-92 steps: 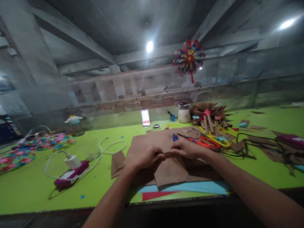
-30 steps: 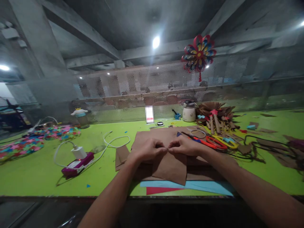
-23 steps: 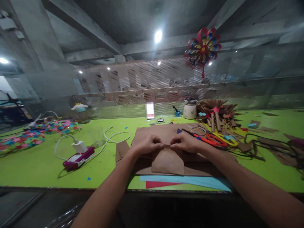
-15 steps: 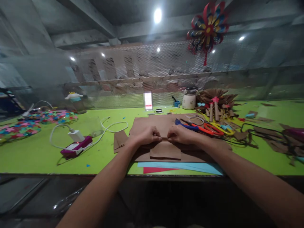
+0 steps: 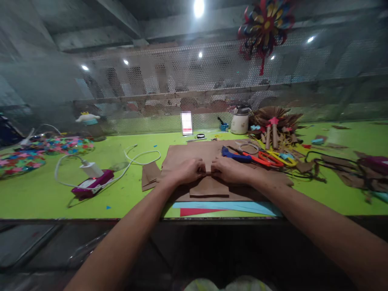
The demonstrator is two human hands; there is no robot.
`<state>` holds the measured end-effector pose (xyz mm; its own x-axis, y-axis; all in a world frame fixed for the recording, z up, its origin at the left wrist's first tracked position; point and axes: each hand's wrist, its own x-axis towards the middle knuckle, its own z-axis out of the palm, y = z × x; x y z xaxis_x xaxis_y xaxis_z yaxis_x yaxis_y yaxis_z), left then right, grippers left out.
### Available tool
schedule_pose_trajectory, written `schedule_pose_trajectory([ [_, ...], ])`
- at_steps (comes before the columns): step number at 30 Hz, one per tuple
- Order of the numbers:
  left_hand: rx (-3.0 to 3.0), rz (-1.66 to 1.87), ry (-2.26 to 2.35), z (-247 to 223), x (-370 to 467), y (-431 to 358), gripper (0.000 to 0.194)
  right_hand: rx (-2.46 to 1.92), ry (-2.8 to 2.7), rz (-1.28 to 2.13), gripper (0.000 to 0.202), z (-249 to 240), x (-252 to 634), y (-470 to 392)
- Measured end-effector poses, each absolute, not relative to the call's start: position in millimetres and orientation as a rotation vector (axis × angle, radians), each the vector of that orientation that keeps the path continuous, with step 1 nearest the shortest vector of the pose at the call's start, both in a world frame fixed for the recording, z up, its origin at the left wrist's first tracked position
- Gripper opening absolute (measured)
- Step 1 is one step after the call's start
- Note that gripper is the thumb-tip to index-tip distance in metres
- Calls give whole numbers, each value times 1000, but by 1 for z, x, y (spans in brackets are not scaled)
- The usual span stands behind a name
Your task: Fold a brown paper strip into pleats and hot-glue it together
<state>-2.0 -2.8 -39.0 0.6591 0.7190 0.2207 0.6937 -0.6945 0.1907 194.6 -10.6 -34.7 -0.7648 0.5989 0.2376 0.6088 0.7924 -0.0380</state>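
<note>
A small piece of brown paper (image 5: 209, 188) lies on larger brown sheets (image 5: 182, 155) at the middle of the table. Its far edge looks rolled or folded over. My left hand (image 5: 191, 170) pinches that edge from the left, fingers curled. Close beside it, my right hand (image 5: 228, 169) grips the same edge from the right, with a short gap between the two hands. The fingertips partly hide the fold. Just beyond my right hand lie blue-handled pliers (image 5: 236, 155) and orange-handled scissors (image 5: 266, 158).
Blue paper strips (image 5: 224, 207) and a red strip (image 5: 197, 211) lie along the front edge. At left stands a purple power strip (image 5: 92, 185) with a charger and white cable (image 5: 145, 154). A phone (image 5: 187, 123), a kettle (image 5: 239, 121) and a brown paper craft (image 5: 274, 125) stand behind.
Both hands stay pinched on the paper's far edge, with the fingers slightly shifted and the gap between them a little narrower. The whole view has moved slightly.
</note>
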Motion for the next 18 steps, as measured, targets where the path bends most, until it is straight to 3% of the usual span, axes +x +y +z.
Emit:
schedule_pose_trajectory([
  [10, 2939, 349, 1153, -35, -3, -10, 10, -942, -2799, -275, 9, -35, 202, -23],
  [18, 2944, 144, 1153, -19, -3, -21, 14, -938, -2878, -174, 10, -28, 206, -29],
])
